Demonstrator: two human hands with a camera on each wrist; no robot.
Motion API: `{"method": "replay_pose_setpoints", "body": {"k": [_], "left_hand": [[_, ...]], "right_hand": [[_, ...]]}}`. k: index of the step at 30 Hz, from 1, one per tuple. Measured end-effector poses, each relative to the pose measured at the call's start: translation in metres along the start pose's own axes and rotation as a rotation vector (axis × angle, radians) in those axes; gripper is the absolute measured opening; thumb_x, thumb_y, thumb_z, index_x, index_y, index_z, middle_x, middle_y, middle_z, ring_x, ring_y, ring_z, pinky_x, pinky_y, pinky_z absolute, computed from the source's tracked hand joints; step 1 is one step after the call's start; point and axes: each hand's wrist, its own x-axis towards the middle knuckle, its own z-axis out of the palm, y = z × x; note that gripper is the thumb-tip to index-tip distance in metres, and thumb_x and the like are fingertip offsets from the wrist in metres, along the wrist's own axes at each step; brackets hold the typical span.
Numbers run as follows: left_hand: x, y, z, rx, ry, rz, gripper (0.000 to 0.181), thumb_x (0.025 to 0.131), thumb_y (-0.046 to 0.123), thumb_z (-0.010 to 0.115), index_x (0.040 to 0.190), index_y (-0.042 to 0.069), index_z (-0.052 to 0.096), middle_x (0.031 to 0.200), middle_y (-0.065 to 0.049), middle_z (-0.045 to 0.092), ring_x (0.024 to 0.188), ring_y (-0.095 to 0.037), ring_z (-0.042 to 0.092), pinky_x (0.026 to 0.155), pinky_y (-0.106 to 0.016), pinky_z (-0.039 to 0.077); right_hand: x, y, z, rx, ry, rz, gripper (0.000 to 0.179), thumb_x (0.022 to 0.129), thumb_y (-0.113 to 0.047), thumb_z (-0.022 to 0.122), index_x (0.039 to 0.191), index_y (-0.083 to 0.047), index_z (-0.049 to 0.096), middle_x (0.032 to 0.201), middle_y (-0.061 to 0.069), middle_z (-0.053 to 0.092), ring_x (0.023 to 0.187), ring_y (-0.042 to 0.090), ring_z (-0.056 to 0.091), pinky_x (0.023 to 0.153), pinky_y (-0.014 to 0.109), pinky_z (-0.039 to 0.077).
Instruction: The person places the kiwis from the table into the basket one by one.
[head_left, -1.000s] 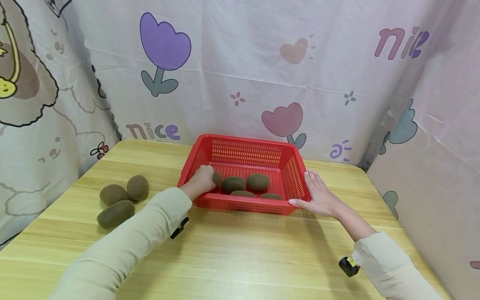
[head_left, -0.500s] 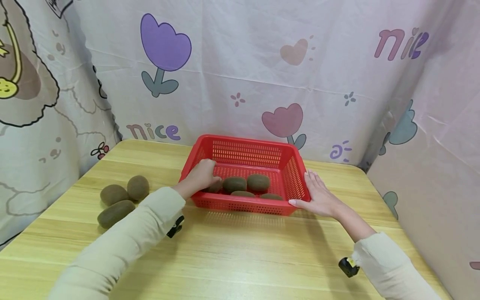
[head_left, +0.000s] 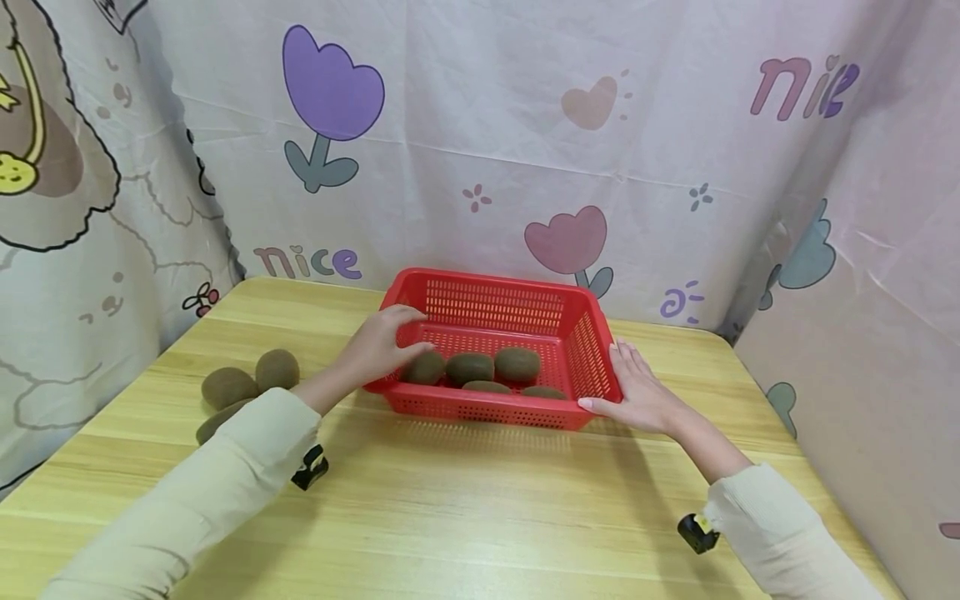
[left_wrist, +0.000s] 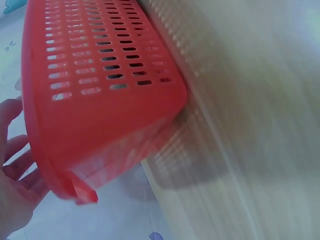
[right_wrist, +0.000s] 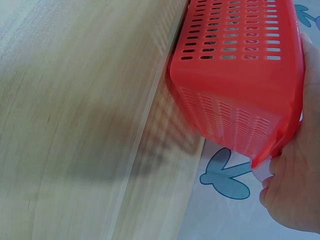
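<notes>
The left hand (head_left: 382,343) is at the left side of the red basket (head_left: 487,408), above its rim. Its thumb and fingers are spread well apart, with a clear gap between them, and it holds nothing. The thumb reaches inside the basket, just beside the leftmost kiwifruit (head_left: 425,368); whether it touches this fruit, I cannot tell.

The right hand (head_left: 643,393) rests on the right side of the basket. Its fingers lie rather straight along the outside of the wall, and the thumb is apart from them, on the front corner of the rim.

Inside the basket, next to the leftmost fruit, there are the middle kiwifruit (head_left: 470,369) and the right kiwifruit (head_left: 517,364), in one row. Nearer to the person are two front kiwifruits (head_left: 486,387), whose lower parts are hidden by the front wall.

On the desk (head_left: 465,517), to the left of the basket and well apart from it, three loose kiwifruits (head_left: 228,388) lie close together; the left sleeve (head_left: 217,492) covers part of the nearest one. Behind the desk hangs a printed curtain (head_left: 465,108).
</notes>
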Motion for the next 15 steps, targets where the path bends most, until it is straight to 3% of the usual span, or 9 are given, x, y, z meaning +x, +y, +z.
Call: {"method": "replay_pose_setpoints", "body": {"k": [15], "left_hand": [[-0.037, -0.029, -0.021, 0.02, 0.118, 0.027, 0.051, 0.076, 0.019, 0.076, 0.118, -0.004, 0.059, 0.121, -0.023, 0.059, 0.114, -0.038, 0.054, 0.092, -0.053, 0.047]], "right_hand": [[0.0, -0.001, -0.001, 0.002, -0.001, -0.005, 0.105, 0.081, -0.06, 0.056, 0.147, 0.005, 0.004, 0.153, 0.027, 0.001, 0.14, 0.046, 0.001, 0.109, 0.066, 0.015]]}}
